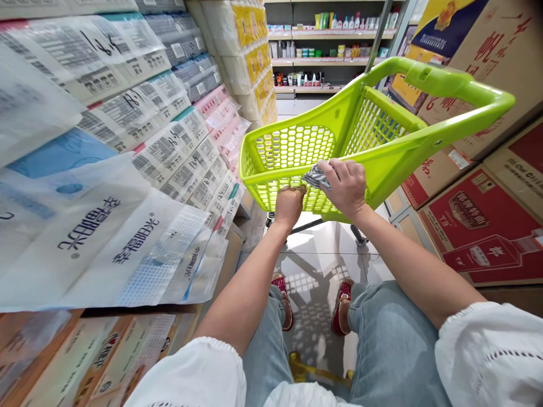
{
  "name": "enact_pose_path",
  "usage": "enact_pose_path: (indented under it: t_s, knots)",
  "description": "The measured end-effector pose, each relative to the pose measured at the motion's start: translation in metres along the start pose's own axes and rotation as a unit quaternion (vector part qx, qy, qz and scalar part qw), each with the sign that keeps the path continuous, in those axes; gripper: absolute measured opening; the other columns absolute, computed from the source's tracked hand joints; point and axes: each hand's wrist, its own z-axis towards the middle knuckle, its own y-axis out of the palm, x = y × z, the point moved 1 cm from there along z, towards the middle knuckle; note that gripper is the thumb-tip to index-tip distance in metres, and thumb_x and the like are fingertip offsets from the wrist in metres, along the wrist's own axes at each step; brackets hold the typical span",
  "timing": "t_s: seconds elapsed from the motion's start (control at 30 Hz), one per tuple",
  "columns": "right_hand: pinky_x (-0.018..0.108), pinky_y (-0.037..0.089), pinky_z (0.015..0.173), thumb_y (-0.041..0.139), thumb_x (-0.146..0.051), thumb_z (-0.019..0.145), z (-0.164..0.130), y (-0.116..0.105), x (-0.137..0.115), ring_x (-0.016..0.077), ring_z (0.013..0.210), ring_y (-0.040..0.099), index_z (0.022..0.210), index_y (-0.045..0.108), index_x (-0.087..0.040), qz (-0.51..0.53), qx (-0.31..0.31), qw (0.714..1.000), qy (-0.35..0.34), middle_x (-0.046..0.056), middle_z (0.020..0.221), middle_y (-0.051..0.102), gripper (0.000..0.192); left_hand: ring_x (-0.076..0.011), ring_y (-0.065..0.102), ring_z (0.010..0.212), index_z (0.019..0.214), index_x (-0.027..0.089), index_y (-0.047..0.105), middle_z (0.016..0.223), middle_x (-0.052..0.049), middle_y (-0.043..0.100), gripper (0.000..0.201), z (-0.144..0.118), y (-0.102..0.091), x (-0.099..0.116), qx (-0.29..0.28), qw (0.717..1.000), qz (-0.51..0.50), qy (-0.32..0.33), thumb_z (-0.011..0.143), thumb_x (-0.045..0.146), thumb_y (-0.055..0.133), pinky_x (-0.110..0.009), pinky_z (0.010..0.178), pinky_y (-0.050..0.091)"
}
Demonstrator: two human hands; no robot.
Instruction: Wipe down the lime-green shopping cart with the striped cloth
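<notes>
Lime-green plastic shopping cart (297, 148), tipped toward the camera, gripped at its near rim by 2 bare hands. Left hand (289, 206) curled shut under and around the rim's front edge, knuckles up. Right hand (347, 186) just beside it, pressed flat on top of the rim, fingers closed over a grey striped cloth (316, 177) wedged between palm and plastic. Handle bar (441, 79) of the cart well beyond the grip, up and to the right. Stacked tissue packs (127, 186) left of the grip; red cardboard cartons (487, 226) right of it. Below the grip, glossy tiled floor (314, 254) and red shoes (341, 308).
</notes>
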Motion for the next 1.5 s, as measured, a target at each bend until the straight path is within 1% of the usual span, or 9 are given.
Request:
enact_pose_path:
  t_s: [0.27,0.37,0.5,0.7,0.8,1.0,1.2,1.33,1.5]
  knots:
    - [0.038,0.027,0.079,0.038,-0.028,0.094,-0.059,0.063,-0.016,0.0224,0.096,0.047,0.113,0.061,-0.023,0.041,-0.118,0.984,-0.124,0.009,0.117,0.061,0.030,-0.0210,0.061,0.069,0.081,0.017,0.071,0.064,-0.010,0.067,0.032,0.001,0.003,0.005,0.027,0.999,0.013,-0.026,0.093,0.026,0.042,-0.034,0.075,0.041]
    - [0.038,0.027,0.080,0.037,-0.027,0.095,-0.072,0.075,-0.019,0.0217,0.096,0.048,0.107,0.064,-0.021,0.050,-0.151,0.976,-0.150,0.009,0.112,0.063,0.030,-0.0211,0.061,0.066,0.081,0.017,0.071,0.063,-0.009,0.067,0.036,0.000,0.007,0.006,0.035,0.999,0.007,-0.033,0.094,0.029,0.039,-0.036,0.077,0.040]
    - [0.037,0.027,0.079,0.036,-0.024,0.095,-0.060,0.064,-0.013,0.0212,0.093,0.048,0.105,0.064,-0.020,0.043,-0.144,0.978,-0.145,0.009,0.110,0.063,0.030,-0.0212,0.061,0.068,0.083,0.016,0.070,0.068,-0.010,0.068,0.040,-0.001,0.008,0.007,0.029,0.999,-0.009,-0.036,0.096,0.031,0.035,-0.036,0.078,0.039]
    - [0.039,0.026,0.081,0.040,-0.033,0.093,-0.012,0.013,0.001,0.0252,0.098,0.046,0.116,0.058,-0.023,0.016,-0.033,0.999,-0.038,0.010,0.119,0.059,0.032,-0.0221,0.061,0.074,0.084,0.016,0.069,0.069,-0.010,0.068,0.041,-0.001,0.004,0.008,0.027,0.999,-0.023,-0.033,0.097,0.031,0.033,-0.037,0.081,0.037]
    - [0.041,0.026,0.084,0.039,-0.038,0.092,0.000,0.001,0.004,0.0273,0.103,0.045,0.120,0.056,-0.023,0.010,0.003,1.000,0.006,0.011,0.123,0.056,0.035,-0.0218,0.060,0.074,0.083,0.016,0.068,0.069,-0.010,0.068,0.041,-0.002,0.002,0.009,0.028,0.999,-0.010,-0.024,0.097,0.032,0.033,-0.037,0.079,0.037]
    - [0.040,0.026,0.081,0.039,-0.033,0.093,-0.034,0.039,-0.005,0.0253,0.099,0.046,0.117,0.058,-0.024,0.020,-0.057,0.996,-0.063,0.009,0.121,0.058,0.032,-0.0218,0.060,0.072,0.077,0.016,0.068,0.070,-0.010,0.068,0.036,-0.002,0.004,0.007,0.011,0.999,0.001,-0.030,0.094,0.029,0.039,-0.036,0.078,0.036]
    - [0.038,0.026,0.081,0.033,-0.024,0.096,-0.079,0.080,-0.018,0.0220,0.094,0.048,0.110,0.063,-0.021,0.040,-0.158,0.968,-0.190,0.009,0.112,0.063,0.033,-0.0232,0.062,0.076,0.097,0.018,0.069,0.070,-0.009,0.069,0.037,-0.001,0.003,0.007,0.003,0.999,-0.019,-0.038,0.096,0.032,0.035,-0.037,0.081,0.035]
    - [0.037,0.026,0.079,0.035,-0.024,0.095,-0.068,0.070,-0.013,0.0216,0.094,0.048,0.106,0.063,-0.020,0.035,-0.148,0.973,-0.171,0.009,0.111,0.063,0.030,-0.0225,0.062,0.073,0.096,0.018,0.069,0.071,-0.010,0.069,0.040,-0.001,0.003,0.007,-0.003,0.999,-0.023,-0.035,0.096,0.033,0.032,-0.037,0.081,0.035]
    - [0.037,0.026,0.079,0.039,-0.031,0.092,-0.027,0.027,-0.001,0.0234,0.094,0.046,0.112,0.060,-0.021,0.004,-0.064,0.994,-0.090,0.010,0.113,0.061,0.030,-0.0217,0.062,0.070,0.088,0.016,0.070,0.071,-0.010,0.069,0.044,0.000,0.001,0.009,0.002,0.999,-0.024,-0.033,0.096,0.035,0.031,-0.036,0.081,0.035]
